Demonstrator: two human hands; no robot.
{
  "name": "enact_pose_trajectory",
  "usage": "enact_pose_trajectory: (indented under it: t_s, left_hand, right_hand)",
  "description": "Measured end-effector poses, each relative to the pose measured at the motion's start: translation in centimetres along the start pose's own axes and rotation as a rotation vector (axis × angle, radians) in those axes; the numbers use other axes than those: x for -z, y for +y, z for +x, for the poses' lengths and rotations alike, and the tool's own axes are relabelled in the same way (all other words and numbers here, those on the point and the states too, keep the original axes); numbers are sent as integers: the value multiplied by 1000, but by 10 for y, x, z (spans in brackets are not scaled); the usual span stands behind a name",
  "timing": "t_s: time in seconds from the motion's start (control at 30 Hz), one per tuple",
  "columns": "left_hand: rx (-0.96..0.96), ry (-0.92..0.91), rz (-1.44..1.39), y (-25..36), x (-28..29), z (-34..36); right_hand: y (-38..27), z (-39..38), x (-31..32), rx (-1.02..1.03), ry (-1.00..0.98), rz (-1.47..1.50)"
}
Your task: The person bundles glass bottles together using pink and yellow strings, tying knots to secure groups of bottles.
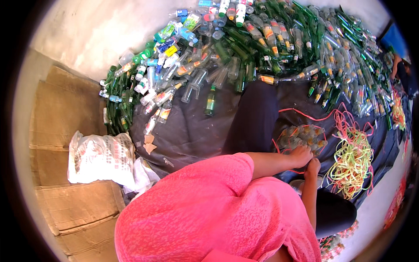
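Right of centre in the frame, a bundle of clear bottles (301,136) sits ringed by red strip, the left hand (301,156) at its lower edge and the right hand (313,167) just below. Both hands' fingers look bent, but how tightly they close, or on what, I cannot tell. If the strip slackened, bottles could slide out; the tangled strips (350,168) to the right could snag, and glass knocking in the heap (279,39) across the top could crack. Underneath lies a creased dark sheet (187,126); a pale wall (96,30) fills the upper left, with brown cardboard (61,109) and 1 white sack (102,158) below.
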State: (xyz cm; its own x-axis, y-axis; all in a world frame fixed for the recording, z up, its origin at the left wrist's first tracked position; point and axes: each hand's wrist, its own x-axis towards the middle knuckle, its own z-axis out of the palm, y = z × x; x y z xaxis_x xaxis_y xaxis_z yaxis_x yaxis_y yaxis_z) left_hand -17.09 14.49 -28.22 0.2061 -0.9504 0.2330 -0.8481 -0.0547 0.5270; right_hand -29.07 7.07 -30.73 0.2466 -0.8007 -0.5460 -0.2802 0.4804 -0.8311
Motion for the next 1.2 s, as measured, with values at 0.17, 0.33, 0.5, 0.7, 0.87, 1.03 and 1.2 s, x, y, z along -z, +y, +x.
enact_pose_trajectory:
  t_s: [0.17, 0.33, 0.5, 0.7, 0.87, 1.03, 1.2]
  left_hand:
    - [29, -31, -13, 2, 3, 5]
    - [76, -80, -46, 3, 4, 8]
    - [-18, -81, 39, 3, 6, 5]
    - [-32, -102, 63, 3, 10, 3]
    - [-28, -200, 88, 5, 12, 10]
    - [59, -260, 88, 10, 12, 15]
    - [82, -277, 22, 8, 10, 17]
  right_hand:
    - [10, 2, -9, -8, 5, 206]
    - [11, 2, -8, -62, 21, 94]
    - [30, 19, -4, 139, 101, -22]
    - [32, 13, -2, 4, 136, 20]
    - [16, 7, -10, -290, 74, 326]
    - [15, 4, -5, -216, -30, 225]
    - [16, 2, -6, -243, 25, 225]
